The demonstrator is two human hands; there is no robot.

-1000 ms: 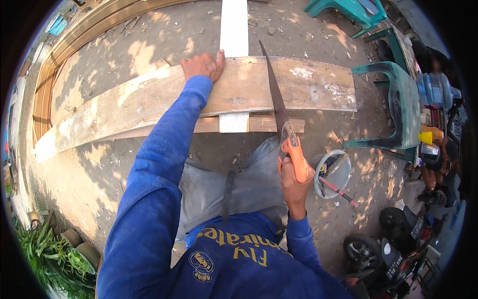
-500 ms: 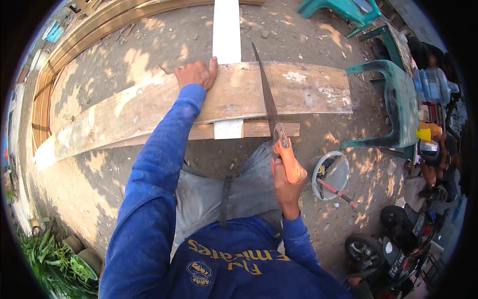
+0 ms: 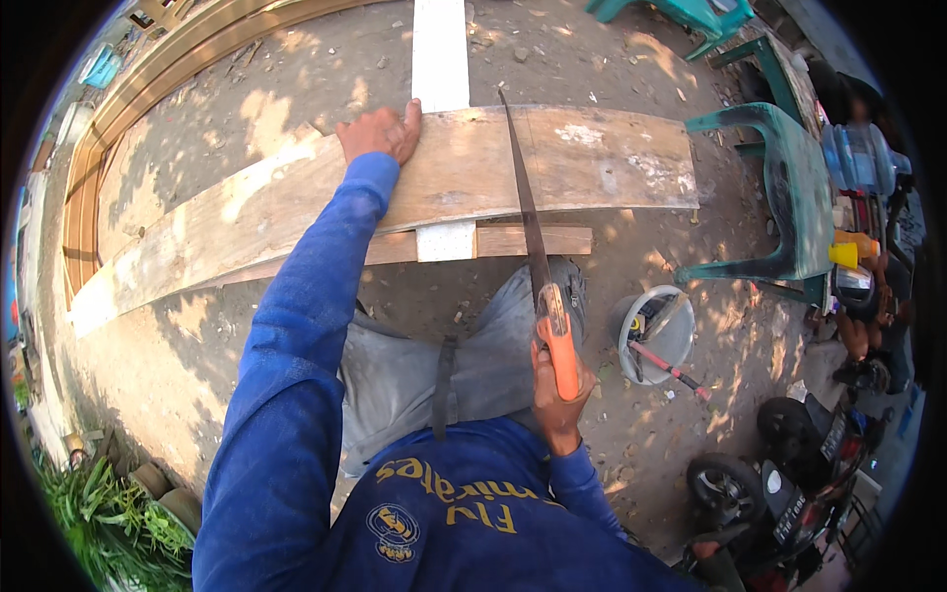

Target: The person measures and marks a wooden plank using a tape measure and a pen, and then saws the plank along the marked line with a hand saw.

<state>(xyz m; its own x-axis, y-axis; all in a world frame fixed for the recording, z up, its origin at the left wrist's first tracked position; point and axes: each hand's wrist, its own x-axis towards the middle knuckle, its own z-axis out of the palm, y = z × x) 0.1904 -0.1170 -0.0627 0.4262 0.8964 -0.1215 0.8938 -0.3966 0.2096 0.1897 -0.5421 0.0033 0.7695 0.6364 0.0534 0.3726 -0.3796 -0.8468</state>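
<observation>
A long, worn wooden board (image 3: 454, 168) lies crosswise in front of me. My left hand (image 3: 380, 133) grips its far edge left of the middle, thumb against the edge; the undersides of the fingers are hidden. In my right hand (image 3: 560, 395) is a handsaw (image 3: 526, 202), fingers wrapped round its orange handle. The dark blade crosses the board right of the middle, its tip just past the far edge. How deep the teeth sit in the wood, I cannot tell. Beneath the board run a white plank (image 3: 441, 59) and a narrower wooden strip (image 3: 533, 242).
To the right stands a bucket (image 3: 631, 365) holding tools, one with a red handle. Beyond it are a green plastic chair (image 3: 789, 197), a large blue water bottle (image 3: 858, 158) and motorcycles (image 3: 725, 488). Long brown timbers (image 3: 84, 197) lie left; plants (image 3: 109, 523) grow lower left.
My right hand has pulled the saw back toward me, so less of its tip shows past the board's far edge. My left hand keeps its place on the board.
</observation>
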